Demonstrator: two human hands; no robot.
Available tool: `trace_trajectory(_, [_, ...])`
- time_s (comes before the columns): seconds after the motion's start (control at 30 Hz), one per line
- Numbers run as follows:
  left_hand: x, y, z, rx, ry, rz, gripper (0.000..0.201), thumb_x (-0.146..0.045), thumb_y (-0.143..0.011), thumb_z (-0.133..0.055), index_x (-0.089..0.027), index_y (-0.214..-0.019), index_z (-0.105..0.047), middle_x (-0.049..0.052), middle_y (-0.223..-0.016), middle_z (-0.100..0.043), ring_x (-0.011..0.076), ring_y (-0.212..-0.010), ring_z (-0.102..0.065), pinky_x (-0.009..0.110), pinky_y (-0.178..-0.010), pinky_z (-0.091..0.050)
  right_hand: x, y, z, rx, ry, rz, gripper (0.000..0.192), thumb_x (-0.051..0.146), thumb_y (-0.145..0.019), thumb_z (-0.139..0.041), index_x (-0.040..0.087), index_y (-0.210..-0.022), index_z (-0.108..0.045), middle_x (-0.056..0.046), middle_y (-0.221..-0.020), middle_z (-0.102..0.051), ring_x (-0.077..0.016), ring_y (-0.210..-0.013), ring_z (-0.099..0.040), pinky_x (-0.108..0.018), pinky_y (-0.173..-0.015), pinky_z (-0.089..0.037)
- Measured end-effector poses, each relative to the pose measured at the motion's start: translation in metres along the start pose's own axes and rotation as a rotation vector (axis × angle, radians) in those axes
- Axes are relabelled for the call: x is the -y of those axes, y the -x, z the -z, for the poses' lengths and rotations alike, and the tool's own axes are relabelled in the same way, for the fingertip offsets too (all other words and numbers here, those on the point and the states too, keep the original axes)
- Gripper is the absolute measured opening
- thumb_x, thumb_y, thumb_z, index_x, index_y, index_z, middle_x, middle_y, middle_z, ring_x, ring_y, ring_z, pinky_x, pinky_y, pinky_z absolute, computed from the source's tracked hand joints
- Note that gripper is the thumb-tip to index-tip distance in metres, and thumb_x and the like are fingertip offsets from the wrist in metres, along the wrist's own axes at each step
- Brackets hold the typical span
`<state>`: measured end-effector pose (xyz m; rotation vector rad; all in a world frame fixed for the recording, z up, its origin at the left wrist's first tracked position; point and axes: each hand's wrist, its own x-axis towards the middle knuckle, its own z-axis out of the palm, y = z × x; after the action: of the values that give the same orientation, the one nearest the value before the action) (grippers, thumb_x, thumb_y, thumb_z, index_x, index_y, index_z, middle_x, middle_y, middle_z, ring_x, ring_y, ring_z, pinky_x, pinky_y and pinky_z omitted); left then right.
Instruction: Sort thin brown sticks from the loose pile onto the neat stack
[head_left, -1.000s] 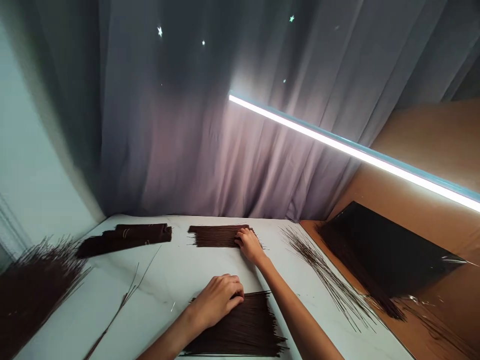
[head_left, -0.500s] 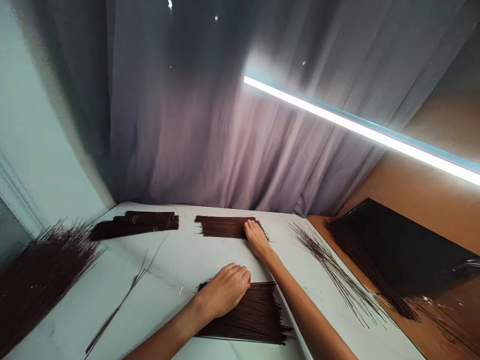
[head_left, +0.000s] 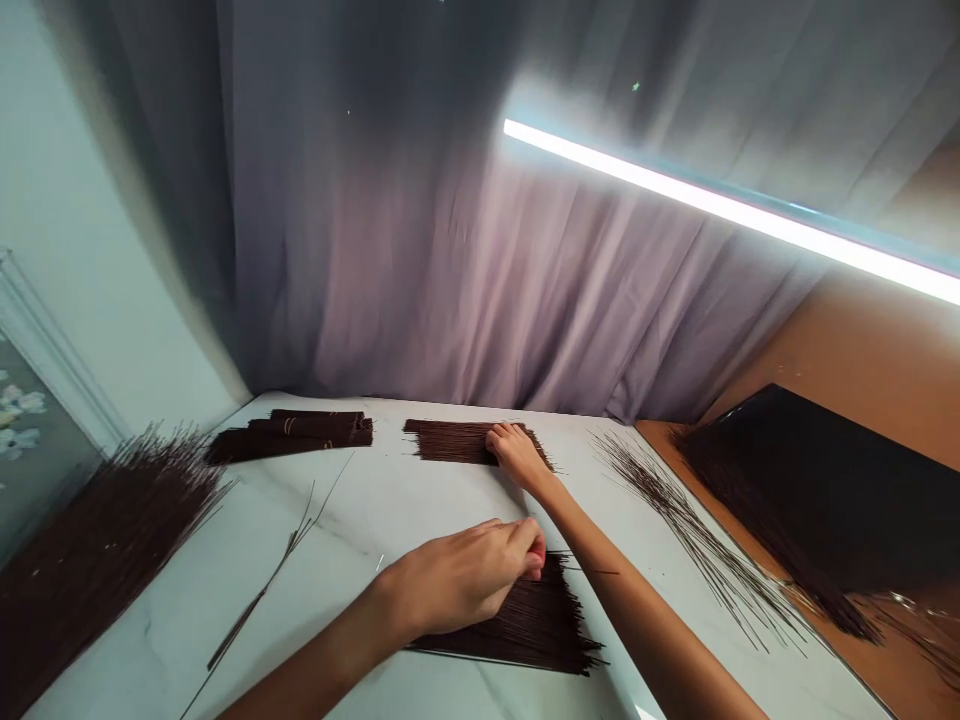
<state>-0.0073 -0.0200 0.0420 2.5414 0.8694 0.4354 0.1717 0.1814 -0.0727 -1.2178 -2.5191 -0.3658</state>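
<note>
A near layer of thin dark brown sticks point(head_left: 547, 625), which look like incense sticks, lies side by side on the white marbled table. Over it is my left hand point(head_left: 472, 575), its thumb and fingers pinched together. A stick point(head_left: 598, 571) juts out to the right from those fingertips. Farther back, my right hand point(head_left: 519, 455) rests with curled fingers on the right end of a smaller far layer of sticks point(head_left: 454, 440). The fingertips of that hand are hidden, so whether it grips any stick is unclear.
Banded stick bundles point(head_left: 300, 432) lie at the back left, beside a large heap of sticks point(head_left: 112, 540). Several loose sticks point(head_left: 262, 590) lie left of my hands, and a scattered bunch point(head_left: 690, 530) lies to the right. A black sheet point(head_left: 817, 480) stands beyond the table's right edge.
My left hand has shifted right and lifted slightly, and a stick now shows at its fingertips. My right hand stays at the far layer. The view has tilted a little.
</note>
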Motion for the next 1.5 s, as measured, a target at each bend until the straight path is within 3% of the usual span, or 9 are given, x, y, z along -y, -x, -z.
trace_trajectory(0.13, [-0.009,0.003,0.017,0.026,0.365,0.167,0.018,-0.030,-0.109,-0.034,-0.025,-0.102,-0.049,0.000,-0.089,-0.063,0.0168,-0.074,-0.058,0.028,-0.067,-0.039,0.000,0.005,0.016,-0.084,-0.055,-0.006,0.031,0.035,-0.101,-0.063,0.019,-0.128,-0.062,-0.009,-0.129,-0.064,-0.0227,-0.107,-0.067,-0.043,-0.090,-0.058])
trace_trajectory(0.27, [-0.005,0.000,0.013,0.001,0.592,0.206,0.020,-0.037,-0.106,-0.039,-0.024,-0.094,-0.049,-0.003,-0.082,-0.055,0.0156,-0.074,-0.049,0.028,-0.070,-0.038,0.003,0.017,0.039,-0.235,-0.127,-0.071,0.027,0.034,-0.101,-0.063,0.018,-0.123,-0.063,-0.008,-0.124,-0.065,-0.0217,-0.104,-0.067,-0.043,-0.090,-0.057])
trace_trajectory(0.37, [0.009,-0.007,0.003,-0.040,0.771,0.227,0.027,-0.043,-0.105,-0.041,-0.022,-0.094,-0.053,-0.004,-0.080,-0.051,0.0127,-0.066,-0.043,0.026,-0.063,-0.036,0.008,0.034,0.062,-0.348,-0.197,-0.113,0.013,0.027,-0.103,-0.056,0.018,-0.109,-0.065,-0.006,-0.108,-0.068,-0.0213,-0.099,-0.064,-0.041,-0.090,-0.054])
trace_trajectory(0.47, [0.033,-0.015,-0.009,-0.202,0.939,0.284,0.034,-0.050,-0.104,-0.040,-0.021,-0.093,-0.056,-0.006,-0.076,-0.042,0.0096,-0.056,-0.033,0.023,-0.053,-0.031,0.019,0.065,0.087,-0.462,-0.263,-0.186,0.011,0.022,-0.104,-0.049,0.019,-0.101,-0.060,-0.007,-0.096,-0.065,-0.0216,-0.091,-0.061,-0.038,-0.083,-0.053])
trace_trajectory(0.6, [0.060,-0.024,-0.029,-0.293,0.960,0.331,0.036,-0.052,-0.102,-0.040,-0.021,-0.093,-0.056,-0.007,-0.073,-0.033,0.0097,-0.053,-0.022,0.022,-0.046,-0.020,0.053,0.114,0.111,-0.583,-0.329,-0.343,0.008,0.020,-0.105,-0.047,0.021,-0.101,-0.053,-0.003,-0.087,-0.057,-0.0182,-0.075,-0.058,-0.031,-0.067,-0.053])
trace_trajectory(0.8, [0.063,-0.029,-0.048,-0.422,0.911,0.366,0.038,-0.054,-0.099,-0.048,-0.019,-0.099,-0.064,-0.003,-0.086,-0.044,0.0083,-0.056,-0.030,0.021,-0.048,-0.024,0.094,0.148,0.096,-0.479,-0.425,-0.329,0.011,0.015,-0.103,-0.047,0.022,-0.101,-0.054,-0.004,-0.089,-0.059,-0.0167,-0.073,-0.060,-0.026,-0.053,-0.047])
trace_trajectory(1.1, [0.062,-0.030,-0.050,-0.418,0.899,0.403,0.045,-0.058,-0.098,-0.049,-0.017,-0.085,-0.063,-0.008,-0.061,-0.046,0.0065,-0.044,-0.026,0.021,-0.043,-0.019,0.102,0.151,0.078,-0.470,-0.399,-0.295,0.014,0.013,-0.102,-0.047,0.024,-0.101,-0.056,-0.005,-0.092,-0.062,-0.0202,-0.082,-0.063,-0.030,-0.067,-0.054])
trace_trajectory(1.5, [0.067,-0.032,-0.058,-0.438,0.927,0.387,0.040,-0.054,-0.100,-0.050,-0.017,-0.086,-0.058,-0.006,-0.058,-0.053,0.0058,-0.043,-0.022,0.020,-0.041,-0.017,0.104,0.152,0.080,-0.491,-0.423,-0.308,0.013,0.013,-0.101,-0.050,0.024,-0.100,-0.058,-0.005,-0.089,-0.063,-0.0200,-0.078,-0.064,-0.030,-0.062,-0.054])
